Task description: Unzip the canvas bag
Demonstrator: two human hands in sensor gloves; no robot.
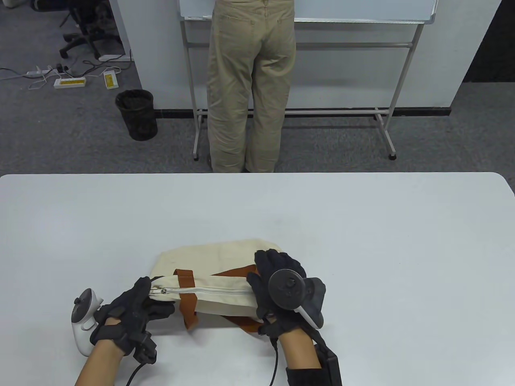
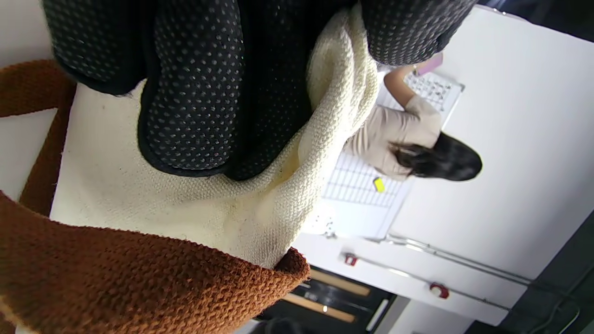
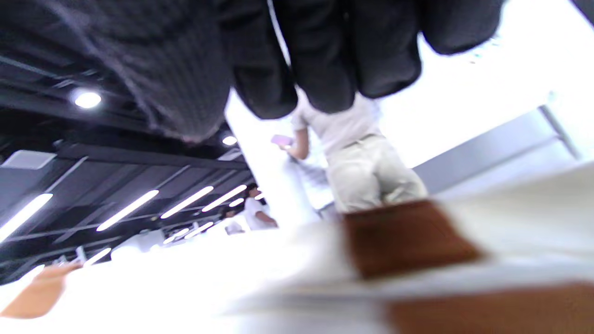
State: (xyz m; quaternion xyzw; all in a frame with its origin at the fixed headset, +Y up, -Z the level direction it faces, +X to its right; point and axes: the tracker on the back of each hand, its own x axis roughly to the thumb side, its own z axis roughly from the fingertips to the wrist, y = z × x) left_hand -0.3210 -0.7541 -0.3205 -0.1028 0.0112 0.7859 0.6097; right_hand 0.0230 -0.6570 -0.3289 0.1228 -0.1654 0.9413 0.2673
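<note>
A cream canvas bag (image 1: 219, 261) with brown straps (image 1: 187, 299) lies on the white table (image 1: 362, 241). Its white zipper (image 1: 205, 290) runs along the near edge and looks closed, with the pull (image 1: 156, 290) at the left end. My left hand (image 1: 155, 297) grips that left end. In the left wrist view its fingers (image 2: 195, 93) pinch the cream cloth (image 2: 162, 208) above a brown strap (image 2: 116, 278). My right hand (image 1: 261, 277) lies over the bag's right end with its fingers spread. In the blurred right wrist view its fingers (image 3: 325, 60) hang above the bag (image 3: 510, 218).
A person in khaki trousers (image 1: 249, 84) stands at a whiteboard stand (image 1: 305, 112) beyond the table's far edge. A black bin (image 1: 137, 114) and power strips (image 1: 70, 82) are on the floor at the back left.
</note>
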